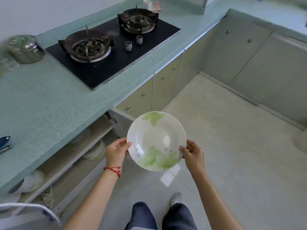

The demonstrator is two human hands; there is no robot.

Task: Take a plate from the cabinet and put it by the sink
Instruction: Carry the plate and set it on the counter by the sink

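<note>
The plate (156, 140), white with green leaf prints, is out of the cabinet (86, 151) and held level in the air over the floor, just in front of the open shelves. The left hand (116, 152) grips its left rim and the right hand (193, 154) grips its right rim, thumbs on top. More plates remain stacked on the shelves under the counter (41, 103). The gas stove (113, 52) sits on that counter, well apart. So the taking looks done; the carrying and setting down are left. No sink is in view, so where the plate must go cannot be told.
</note>
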